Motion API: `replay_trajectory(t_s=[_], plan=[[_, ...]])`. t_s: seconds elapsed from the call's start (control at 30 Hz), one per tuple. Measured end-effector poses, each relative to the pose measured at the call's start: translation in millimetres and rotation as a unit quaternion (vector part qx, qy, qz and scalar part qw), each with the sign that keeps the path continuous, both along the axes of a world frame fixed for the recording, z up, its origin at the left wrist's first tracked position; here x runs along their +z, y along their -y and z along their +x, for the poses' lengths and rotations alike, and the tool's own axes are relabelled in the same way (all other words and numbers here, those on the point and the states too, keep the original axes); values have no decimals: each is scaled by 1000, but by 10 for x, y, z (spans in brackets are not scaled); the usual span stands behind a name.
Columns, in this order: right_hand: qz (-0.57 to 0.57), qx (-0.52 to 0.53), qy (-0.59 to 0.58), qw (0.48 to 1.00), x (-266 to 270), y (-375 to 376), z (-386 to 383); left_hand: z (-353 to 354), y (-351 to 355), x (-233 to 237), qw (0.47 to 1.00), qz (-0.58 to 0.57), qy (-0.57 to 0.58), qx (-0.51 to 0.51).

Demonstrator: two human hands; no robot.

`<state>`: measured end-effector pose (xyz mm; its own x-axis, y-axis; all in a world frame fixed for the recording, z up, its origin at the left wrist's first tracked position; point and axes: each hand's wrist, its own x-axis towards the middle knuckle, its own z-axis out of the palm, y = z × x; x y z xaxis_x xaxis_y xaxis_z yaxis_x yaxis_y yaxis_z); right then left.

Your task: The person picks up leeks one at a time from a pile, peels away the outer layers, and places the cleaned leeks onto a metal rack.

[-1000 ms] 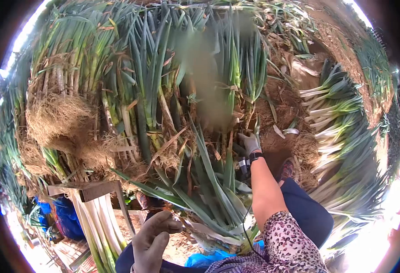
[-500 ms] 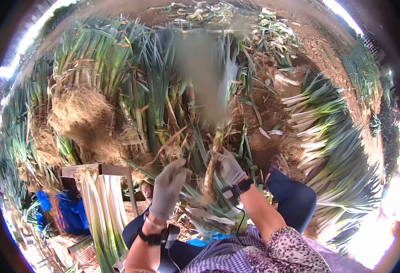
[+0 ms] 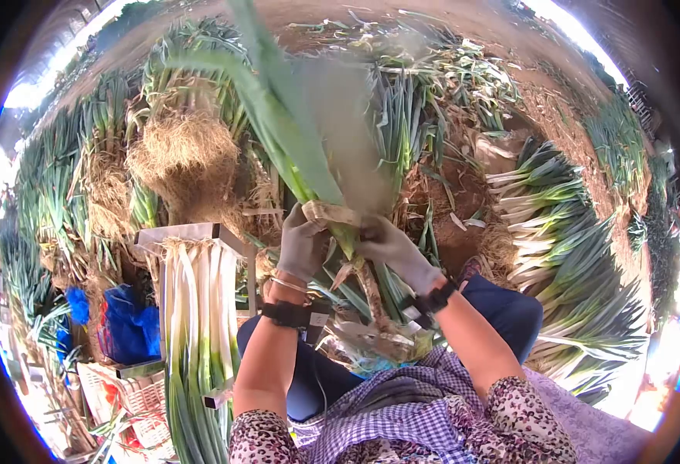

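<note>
A leek is between my two gloved hands, its green leaves (image 3: 278, 131) fanning up and to the left. Its brownish lower stem (image 3: 373, 298) points down towards my lap. My left hand (image 3: 303, 246) is closed on the left side of the leek, near where the leaves begin. From the right, my right hand (image 3: 394, 249) grips it at about the same height, its fingertips partly hidden by a blur. A pale, bent strip of leaf (image 3: 332, 213) stretches across the leek between the hands.
Cleaned leeks lie in a metal-ended rack (image 3: 201, 301) at my left. A long row of white-stemmed leeks (image 3: 556, 240) lies at my right. Untrimmed leeks with shaggy roots (image 3: 185, 155) are heaped ahead. A blue bag (image 3: 129, 325) and a wicker basket (image 3: 143, 406) stand far left.
My left hand was apart from the leek and now holds it. The leek has tilted, its leaves swinging up to the left. My right hand has moved up its stem.
</note>
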<state>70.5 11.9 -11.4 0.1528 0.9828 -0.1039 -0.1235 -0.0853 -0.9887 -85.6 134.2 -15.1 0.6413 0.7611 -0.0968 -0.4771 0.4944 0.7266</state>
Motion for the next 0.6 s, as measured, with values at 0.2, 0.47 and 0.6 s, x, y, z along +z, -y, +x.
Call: replay_trajectory(t_s=[0.2,0.47,0.6], plan=[[-21,-118,-119,986,-46,-390,-342,-58,103,204,998,6,-22,63],[-286,-13,396,872,-1463,860,-121,-87,158,16,977,104,-160,94],[-279,13,492,824,-1692,1019,-15,-9,231,-80,991,72,-100,46]])
